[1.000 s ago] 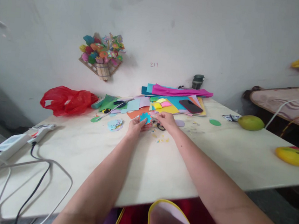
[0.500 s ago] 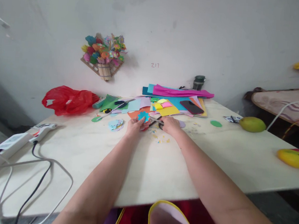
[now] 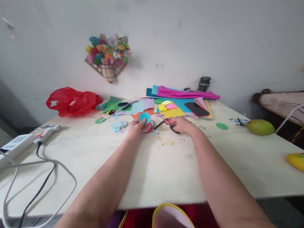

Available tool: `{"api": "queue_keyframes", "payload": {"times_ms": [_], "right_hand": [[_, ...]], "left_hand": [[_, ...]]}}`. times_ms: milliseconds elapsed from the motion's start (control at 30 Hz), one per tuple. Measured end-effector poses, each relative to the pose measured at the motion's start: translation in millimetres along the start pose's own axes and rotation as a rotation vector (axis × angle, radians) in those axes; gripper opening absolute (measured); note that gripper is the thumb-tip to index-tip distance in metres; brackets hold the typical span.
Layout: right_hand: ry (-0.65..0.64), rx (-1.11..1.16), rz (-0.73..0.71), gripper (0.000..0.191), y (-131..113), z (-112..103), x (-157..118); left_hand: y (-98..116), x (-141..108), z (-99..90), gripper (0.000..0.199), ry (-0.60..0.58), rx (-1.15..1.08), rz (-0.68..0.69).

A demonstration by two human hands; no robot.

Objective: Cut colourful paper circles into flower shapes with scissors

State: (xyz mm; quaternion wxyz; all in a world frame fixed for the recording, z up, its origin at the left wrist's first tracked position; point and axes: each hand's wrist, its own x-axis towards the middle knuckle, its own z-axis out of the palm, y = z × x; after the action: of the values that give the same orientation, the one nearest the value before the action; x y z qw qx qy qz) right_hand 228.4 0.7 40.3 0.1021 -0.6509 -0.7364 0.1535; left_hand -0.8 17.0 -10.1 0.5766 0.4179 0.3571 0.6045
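My left hand (image 3: 136,128) pinches a blue paper flower (image 3: 144,118) with scalloped edges, raised a little over the table. Beneath and beside it lie red and pink paper pieces, partly hidden by the fingers. My right hand (image 3: 182,125) is closed around the dark handles of a pair of scissors (image 3: 175,129), whose blades point left, apart from the flower. A thin black stick-like item (image 3: 159,124) lies between the hands. Left of my left hand sits a pile of pale blue cut paper flowers (image 3: 119,126). Small paper scraps (image 3: 165,142) are scattered in front of the scissors.
Coloured sheets (image 3: 182,103), a phone (image 3: 197,109) and a second pair of scissors (image 3: 124,105) lie toward the wall. A red plastic bag (image 3: 72,102) is at left, above a power strip (image 3: 14,147) with loose cables. Mangoes (image 3: 260,127) rest at right.
My right hand has drawn the scissors to the right, away from the blue flower. The flower stays in my left hand, tilted slightly differently. The whole view has shifted a little.
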Motion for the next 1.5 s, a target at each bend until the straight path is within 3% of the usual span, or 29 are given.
{"api": "queue_keyframes", "payload": {"times_ms": [133, 367, 533, 767, 1000, 1500], "right_hand": [[-0.048, 0.413, -0.009, 0.009, 6.4, -5.2, -4.8], [-0.157, 0.750, -0.144, 0.027, -0.7, 4.0, -4.6], [-0.226, 0.805, -0.257, 0.029, -17.6, 15.3, -1.9], [-0.240, 0.833, -0.246, 0.032, -37.0, 25.5, -3.7], [-0.227, 0.914, -0.235, 0.035, -39.8, 32.2, -1.8], [-0.223, 1.003, -0.219, 0.033, -44.4, 34.9, -3.7]], "left_hand": [[1.3, -0.1, 0.4, 0.024, 0.021, -0.054, -0.002], [5.8, -5.4, 5.4, 0.021, 0.058, -0.113, 0.004], [9.2, -7.7, 9.6, 0.019, 0.124, -0.149, -0.007], [11.3, -7.8, 11.5, 0.016, 0.179, -0.178, -0.025], [10.8, -9.2, 15.5, 0.009, 0.195, -0.220, -0.025], [6.2, -9.0, 18.4, 0.015, 0.186, -0.221, 0.003]]}}
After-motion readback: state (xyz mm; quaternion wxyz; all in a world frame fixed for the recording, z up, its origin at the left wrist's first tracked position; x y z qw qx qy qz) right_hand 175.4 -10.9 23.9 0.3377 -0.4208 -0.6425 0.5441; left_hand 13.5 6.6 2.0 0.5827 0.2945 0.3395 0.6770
